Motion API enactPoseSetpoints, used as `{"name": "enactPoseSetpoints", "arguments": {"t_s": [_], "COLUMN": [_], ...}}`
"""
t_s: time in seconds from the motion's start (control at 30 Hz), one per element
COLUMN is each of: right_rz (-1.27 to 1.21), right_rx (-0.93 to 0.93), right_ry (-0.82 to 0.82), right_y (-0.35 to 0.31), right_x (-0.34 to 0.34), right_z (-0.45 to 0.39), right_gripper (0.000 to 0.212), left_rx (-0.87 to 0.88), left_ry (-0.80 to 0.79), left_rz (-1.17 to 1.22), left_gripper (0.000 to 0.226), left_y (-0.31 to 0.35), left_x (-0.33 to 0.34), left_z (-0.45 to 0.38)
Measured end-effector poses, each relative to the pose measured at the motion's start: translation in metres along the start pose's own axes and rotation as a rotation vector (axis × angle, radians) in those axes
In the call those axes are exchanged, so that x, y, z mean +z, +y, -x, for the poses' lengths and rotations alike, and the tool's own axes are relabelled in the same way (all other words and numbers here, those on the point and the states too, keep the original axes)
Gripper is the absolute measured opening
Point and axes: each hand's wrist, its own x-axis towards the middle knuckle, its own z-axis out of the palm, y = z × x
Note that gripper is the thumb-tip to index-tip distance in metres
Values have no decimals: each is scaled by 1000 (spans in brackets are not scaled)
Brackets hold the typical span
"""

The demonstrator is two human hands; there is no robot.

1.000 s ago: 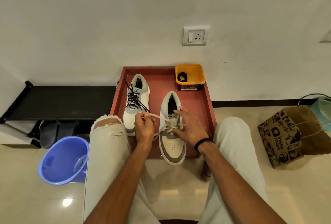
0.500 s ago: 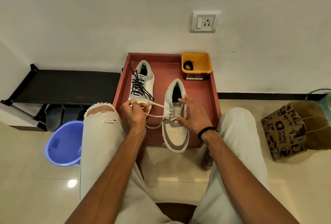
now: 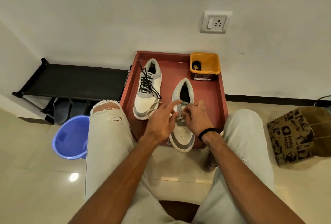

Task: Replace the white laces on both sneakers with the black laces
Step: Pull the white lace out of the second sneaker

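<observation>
Two white-and-grey sneakers lie on a red tray point(image 3: 217, 102). The left sneaker point(image 3: 148, 89) is threaded with a black lace point(image 3: 146, 83). The right sneaker point(image 3: 182, 130) keeps its white lace point(image 3: 152, 110), and a loose loop of it trails left across the tray. My left hand point(image 3: 161, 121) hovers over the right sneaker's left side with fingers spread and straight. My right hand point(image 3: 196, 118) has curled fingers pinching the white lace at the eyelets. A second black lace point(image 3: 196, 66) lies coiled in an orange tub point(image 3: 205, 62) at the tray's back right.
A blue bucket point(image 3: 71, 138) stands on the floor at left, beside a low black rack point(image 3: 75, 80) with dark shoes under it. A brown paper bag point(image 3: 297, 134) sits at right. My knees flank the tray. A wall with a socket rises behind it.
My left hand let go of the white lace and swung right to the sneaker, fingers now spread. My right hand curled onto the lace at the eyelets. The freed lace dropped on the tray.
</observation>
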Motion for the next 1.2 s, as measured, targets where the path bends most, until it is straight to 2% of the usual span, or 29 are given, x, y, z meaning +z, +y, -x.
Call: {"name": "enactPoseSetpoints", "arguments": {"t_s": [0.03, 0.1, 0.27, 0.47, 0.53, 0.63, 0.7, 0.77, 0.87, 0.93, 1.03, 1.2], "right_rz": [6, -17, -89, -228, -276, -270, -210, -204, -157, -59, 33, -2], "right_rx": [-10, -15, 13, 90, 144, 184, 156, 95, -26, -56, -79, -91], "right_ry": [-19, -51, -63, -73, -50, -5, 24, 72, 110, 86, 104, 136], "right_y": [-2, -3, 4, 12, 13, 19, 20, 17, 14, 11, 7, 3], "right_x": [0, -1, -12, -17, -20, -22, -21, -19, -16, -12, -6, -1], "right_z": [1, 2, 2, -1, -2, -3, -2, -2, -2, -3, -4, -7], "right_gripper": [19, 24, 11, 12, 14, 15, 12, 1, 27, 34, 27, 11], "left_rx": [54, 49, -4, -110, -144, -239, -270, -303, -437, -471, -444, -447], "left_ry": [-42, -51, 93, 122, 140, 146, 142, 152, 204, 195, 154, 162], "left_rz": [-99, -156, -174, -214, -195, -18, 44, 85, 202, 195, 175, 194], "left_gripper": [45, 45, 28, 24, 22, 22, 26, 34, 34, 26, 25, 23], "left_y": [2, 6, 15, 22, 22, 22, 24, 25, 24, 21, 20, 25], "left_x": [6, 14, 20, 20, 19, 18, 19, 19, 17, 18, 22, 18], "left_z": [0, -1, -9, -13, -13, -10, -7, -6, -6, -6, -7, -6]}}
